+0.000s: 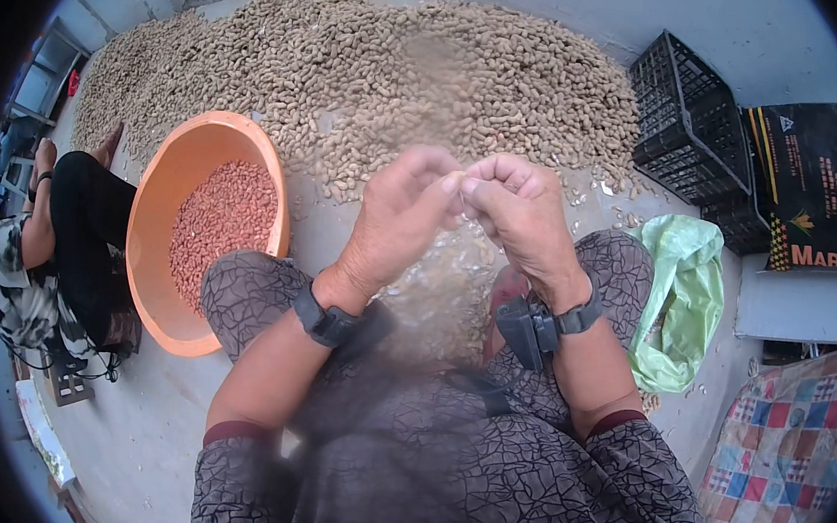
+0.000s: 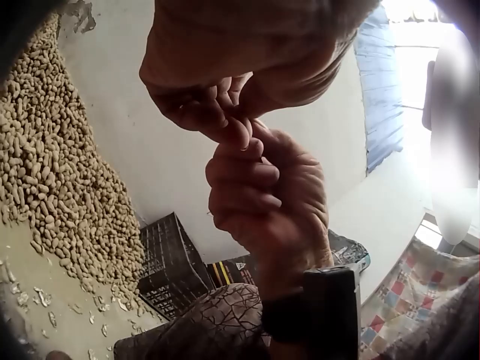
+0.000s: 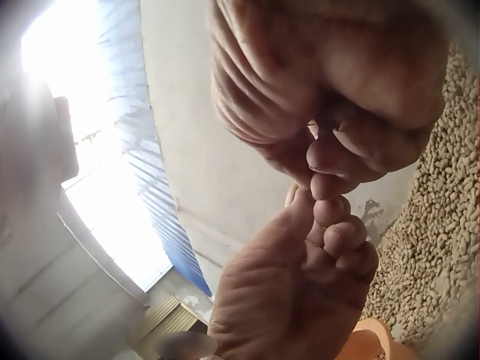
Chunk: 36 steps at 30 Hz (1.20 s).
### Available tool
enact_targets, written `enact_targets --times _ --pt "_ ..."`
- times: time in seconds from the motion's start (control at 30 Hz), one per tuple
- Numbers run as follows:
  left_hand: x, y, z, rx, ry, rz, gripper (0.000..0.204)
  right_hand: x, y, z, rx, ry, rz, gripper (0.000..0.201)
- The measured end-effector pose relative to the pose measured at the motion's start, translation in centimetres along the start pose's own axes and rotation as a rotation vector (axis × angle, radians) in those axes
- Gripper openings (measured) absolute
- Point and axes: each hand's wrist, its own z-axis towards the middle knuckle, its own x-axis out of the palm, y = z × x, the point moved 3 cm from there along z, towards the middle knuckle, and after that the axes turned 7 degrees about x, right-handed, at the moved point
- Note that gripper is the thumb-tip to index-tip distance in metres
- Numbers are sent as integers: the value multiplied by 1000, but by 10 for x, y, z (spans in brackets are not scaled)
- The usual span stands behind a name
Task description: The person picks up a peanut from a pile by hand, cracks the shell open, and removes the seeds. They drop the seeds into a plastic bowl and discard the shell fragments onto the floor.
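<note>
In the head view, the left hand [image 1: 393, 215] and the right hand [image 1: 530, 221] meet above the lap, thumbs and forefingers pinched together at the tips. A small pale peanut [image 1: 462, 175] seems to be between them, mostly covered by fingers. Both wrist views show the curled fingertips touching: left hand [image 2: 232, 60] above right hand [image 2: 262, 191] in one, right hand [image 3: 330, 75] above left hand [image 3: 289, 289] in the other. Beyond them lies a large heap of unshelled peanuts [image 1: 354, 79]. Shell pieces lie blurred below the hands.
An orange basin [image 1: 153, 241] holding reddish kernels [image 1: 226, 212] stands left of the knees. At right are a green bag [image 1: 690, 312], black crates [image 1: 689, 130] and a checked cloth [image 1: 787, 448]. Another person [image 1: 81, 235] sits at far left.
</note>
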Motion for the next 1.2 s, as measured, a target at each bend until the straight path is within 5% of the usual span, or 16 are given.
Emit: enact_targets --times 0.53,1.2 --pt "-1 2 -2 294 -58 416 6 2 0 4 116 40 -20 10" --pt "3 7 -3 420 -60 708 7 0 -16 20 95 -21 105 6"
